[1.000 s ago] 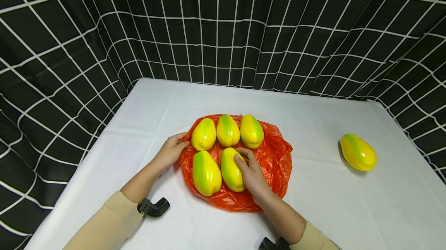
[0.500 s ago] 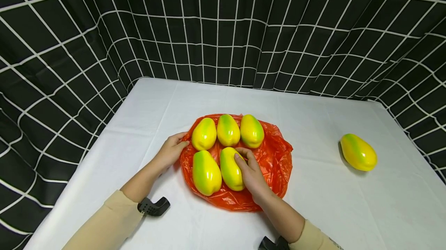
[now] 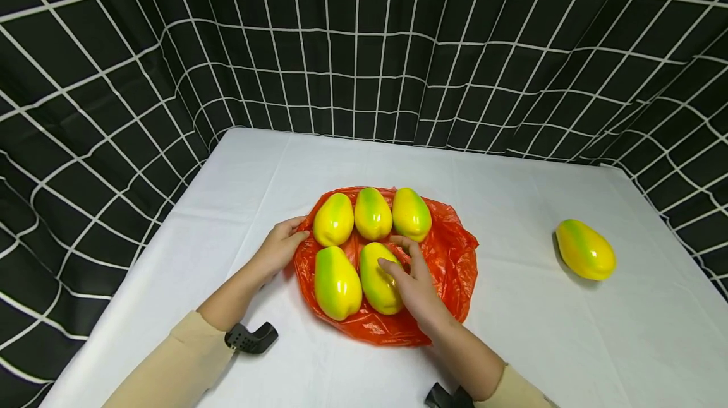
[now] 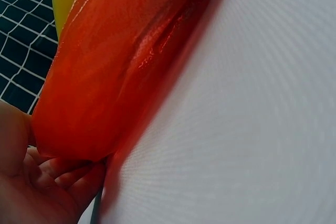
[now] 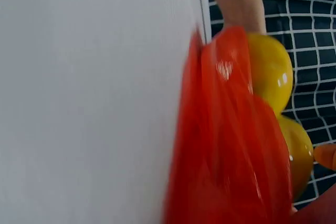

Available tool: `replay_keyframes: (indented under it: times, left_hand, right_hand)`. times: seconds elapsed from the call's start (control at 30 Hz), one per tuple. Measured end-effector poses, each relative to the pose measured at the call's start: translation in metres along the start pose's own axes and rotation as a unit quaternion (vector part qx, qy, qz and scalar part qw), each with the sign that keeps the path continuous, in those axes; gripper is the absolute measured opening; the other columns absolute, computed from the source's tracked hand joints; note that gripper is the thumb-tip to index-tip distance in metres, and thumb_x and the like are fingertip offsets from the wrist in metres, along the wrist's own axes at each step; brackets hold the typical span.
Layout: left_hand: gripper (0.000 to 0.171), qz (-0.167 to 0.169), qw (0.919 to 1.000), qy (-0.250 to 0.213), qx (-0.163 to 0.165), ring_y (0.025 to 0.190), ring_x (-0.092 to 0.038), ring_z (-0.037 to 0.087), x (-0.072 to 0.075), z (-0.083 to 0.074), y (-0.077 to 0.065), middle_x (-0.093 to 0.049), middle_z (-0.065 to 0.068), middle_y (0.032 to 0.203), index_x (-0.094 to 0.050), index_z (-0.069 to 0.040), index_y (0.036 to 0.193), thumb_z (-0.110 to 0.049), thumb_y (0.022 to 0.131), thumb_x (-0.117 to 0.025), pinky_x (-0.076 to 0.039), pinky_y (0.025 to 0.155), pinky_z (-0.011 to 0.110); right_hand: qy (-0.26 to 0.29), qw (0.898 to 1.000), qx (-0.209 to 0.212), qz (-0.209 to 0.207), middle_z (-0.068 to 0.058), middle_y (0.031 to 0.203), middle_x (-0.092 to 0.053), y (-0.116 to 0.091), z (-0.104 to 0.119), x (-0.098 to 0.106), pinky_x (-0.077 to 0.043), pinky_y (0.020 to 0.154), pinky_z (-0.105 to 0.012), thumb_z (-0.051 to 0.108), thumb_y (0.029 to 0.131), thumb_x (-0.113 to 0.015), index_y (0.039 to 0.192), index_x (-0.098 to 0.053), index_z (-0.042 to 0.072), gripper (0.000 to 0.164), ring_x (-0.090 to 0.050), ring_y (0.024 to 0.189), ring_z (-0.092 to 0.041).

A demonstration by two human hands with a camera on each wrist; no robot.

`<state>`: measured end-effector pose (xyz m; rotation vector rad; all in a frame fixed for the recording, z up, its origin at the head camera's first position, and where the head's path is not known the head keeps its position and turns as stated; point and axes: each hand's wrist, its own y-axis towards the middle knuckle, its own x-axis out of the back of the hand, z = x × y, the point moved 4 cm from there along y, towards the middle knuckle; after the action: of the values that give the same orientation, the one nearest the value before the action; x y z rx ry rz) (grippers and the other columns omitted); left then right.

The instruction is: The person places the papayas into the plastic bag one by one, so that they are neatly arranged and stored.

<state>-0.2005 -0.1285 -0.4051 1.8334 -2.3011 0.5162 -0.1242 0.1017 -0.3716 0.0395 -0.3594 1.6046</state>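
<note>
A red plastic bag (image 3: 452,250) lies spread on the white table, with several glossy yellow-green papayas on it. Three papayas sit in the back row; two stand in front. My left hand (image 3: 277,249) grips the bag's left rim; in the left wrist view its fingers lie under the red plastic (image 4: 100,87). Over the front right papaya (image 3: 376,288) is my right hand (image 3: 419,288), thumb and fingers spread apart around its upper right side. In the right wrist view two papayas (image 5: 270,74) rise above the bag's edge, and only part of the right hand shows.
Another papaya (image 3: 586,250) lies on its side on the table (image 3: 529,326), well right of the bag. Black cloth with a white grid (image 3: 364,48) hangs behind the table and along both sides. Both wrists wear black camera mounts (image 3: 251,338).
My right hand has loosened from the front right papaya; its thumb and fingers have spread apart. The papaya stays on the bag. The left hand keeps its place at the rim.
</note>
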Motion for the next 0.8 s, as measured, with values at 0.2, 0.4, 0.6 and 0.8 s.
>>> replay_keyframes:
  times: [0.2, 0.4, 0.6, 0.8]
  left_hand:
    - [0.045, 0.002, 1.0, -0.001, 0.003, 0.113, -0.057, 0.028, 0.0, 0.001, -0.001, -0.051, 0.024, 0.133, -0.038, 0.006, 0.138, -0.01, 0.096, -0.04, -0.05, 0.094, 0.033]
    - [0.044, 0.0, 1.0, -0.001, 0.002, 0.107, -0.059, 0.024, 0.001, 0.0, -0.001, -0.053, 0.024, 0.131, -0.039, 0.005, 0.137, -0.01, 0.096, -0.041, -0.052, 0.089, 0.029]
    - [0.045, 0.003, 1.0, 0.001, -0.004, 0.11, -0.058, 0.025, 0.0, -0.002, -0.002, -0.051, 0.025, 0.132, -0.038, 0.007, 0.137, -0.011, 0.096, -0.041, -0.051, 0.091, 0.031]
    - [0.045, 0.0, 1.0, 0.002, 0.005, 0.112, -0.057, 0.026, 0.0, 0.0, -0.001, -0.052, 0.023, 0.132, -0.039, 0.005, 0.137, -0.011, 0.096, -0.04, -0.05, 0.093, 0.032]
  right_hand:
    - [0.0, 1.0, 0.009, -0.008, -0.005, 0.142, -0.035, -0.004, 0.01, 0.02, -0.039, 0.104, -0.05, 0.022, 0.091, -0.055, 0.132, -0.04, 0.016, 0.045, -0.042, 0.126, -0.03]
    - [-0.022, 0.998, 0.035, -0.037, -0.007, 0.144, -0.034, 0.0, 0.024, 0.061, -0.042, 0.1, -0.045, 0.018, 0.093, -0.052, 0.133, -0.04, 0.009, 0.042, -0.046, 0.122, -0.03]
    - [-0.078, 0.989, 0.072, -0.104, -0.012, 0.155, -0.017, 0.005, 0.035, 0.113, -0.021, 0.114, -0.051, 0.018, 0.093, -0.051, 0.136, -0.038, 0.003, 0.047, -0.014, 0.143, -0.032]
    - [-0.072, 0.986, 0.056, -0.143, -0.012, 0.156, -0.013, 0.01, 0.026, 0.153, -0.013, 0.113, -0.059, 0.027, 0.094, -0.05, 0.138, -0.037, 0.007, 0.051, -0.004, 0.144, -0.032]
